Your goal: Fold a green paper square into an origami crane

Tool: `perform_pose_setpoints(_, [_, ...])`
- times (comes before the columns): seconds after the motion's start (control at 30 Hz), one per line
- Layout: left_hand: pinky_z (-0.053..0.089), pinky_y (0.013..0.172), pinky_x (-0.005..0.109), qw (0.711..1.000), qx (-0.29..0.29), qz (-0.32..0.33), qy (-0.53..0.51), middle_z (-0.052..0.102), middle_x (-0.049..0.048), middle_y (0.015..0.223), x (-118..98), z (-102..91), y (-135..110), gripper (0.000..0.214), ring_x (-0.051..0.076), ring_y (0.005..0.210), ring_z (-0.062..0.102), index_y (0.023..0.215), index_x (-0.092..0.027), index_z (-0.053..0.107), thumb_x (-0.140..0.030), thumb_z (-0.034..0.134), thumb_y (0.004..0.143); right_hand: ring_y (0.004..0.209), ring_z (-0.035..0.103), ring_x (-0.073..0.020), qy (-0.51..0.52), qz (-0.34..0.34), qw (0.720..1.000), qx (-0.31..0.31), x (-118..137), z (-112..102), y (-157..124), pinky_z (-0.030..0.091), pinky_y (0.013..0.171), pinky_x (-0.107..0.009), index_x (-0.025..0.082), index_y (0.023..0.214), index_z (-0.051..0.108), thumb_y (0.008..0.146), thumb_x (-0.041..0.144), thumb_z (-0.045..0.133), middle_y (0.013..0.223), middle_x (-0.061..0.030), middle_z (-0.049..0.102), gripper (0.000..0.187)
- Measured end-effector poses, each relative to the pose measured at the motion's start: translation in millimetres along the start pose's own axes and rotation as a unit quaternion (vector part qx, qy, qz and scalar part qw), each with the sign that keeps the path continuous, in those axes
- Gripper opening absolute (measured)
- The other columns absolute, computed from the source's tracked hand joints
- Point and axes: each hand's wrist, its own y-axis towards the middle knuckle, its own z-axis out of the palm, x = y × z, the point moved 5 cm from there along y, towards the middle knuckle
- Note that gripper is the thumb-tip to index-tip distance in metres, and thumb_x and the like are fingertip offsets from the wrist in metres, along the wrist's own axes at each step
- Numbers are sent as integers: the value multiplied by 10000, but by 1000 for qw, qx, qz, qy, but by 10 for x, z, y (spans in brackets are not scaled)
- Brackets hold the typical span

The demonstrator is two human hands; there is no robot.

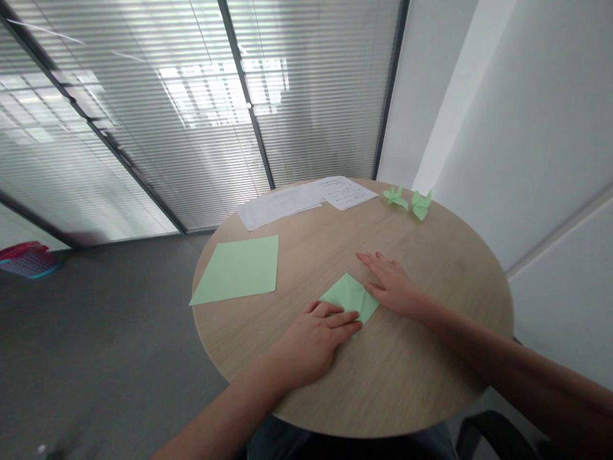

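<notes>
A folded square of green paper (350,294) lies on the round wooden table with one corner pointing away from me; creases run across its top. My left hand (320,335) rests flat over its near left part, fingers stretched across it and hiding that side. At its right corner is my right hand (390,284), fingers extended, the thumb touching or just over the paper's edge. Neither hand grips anything. Farther left, a larger flat sheet of green paper (242,268) reaches the table's left edge.
Two folded green paper figures (395,197) stand at the table's far right. White printed sheets (287,203) overlap along the back edge of the table (431,377). Blinds hang behind glass beyond it. A red and blue basket (29,260) sits on the floor at left.
</notes>
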Motion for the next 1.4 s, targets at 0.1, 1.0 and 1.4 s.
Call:
perform_pose_setpoints(0.1, [378, 1084, 506, 1000, 5, -14, 9, 571, 12, 1511, -11, 7, -1, 460, 286, 1255, 540, 1435, -270, 572, -177, 502, 990, 1366, 532, -328, 67, -65, 993, -75, 18, -144, 18, 411, 1122, -546, 221, 1358, 634, 932, 255, 551, 1421, -137, 629, 436])
perform_pose_setpoints(1.0, [440, 1153, 427, 997, -19, -18, -76, 643, 95, 1411, 417, -302, 22, 457, 224, 1305, 598, 1299, -193, 682, -93, 550, 873, 1027, 669, -255, -11, -241, 970, 26, 593, -318, -160, 422, 965, -438, 242, 968, 745, 966, 241, 616, 1023, -63, 761, 128])
perform_pose_setpoints(1.4, [372, 1189, 467, 999, -41, -29, -4, 582, 145, 1479, 321, -219, 3, 495, 268, 1371, 536, 1418, -153, 578, -332, 612, 957, 1258, 613, -277, 1, -252, 967, 44, 470, -162, -143, 431, 1043, -478, 296, 1108, 753, 995, 176, 551, 1230, -50, 750, 261])
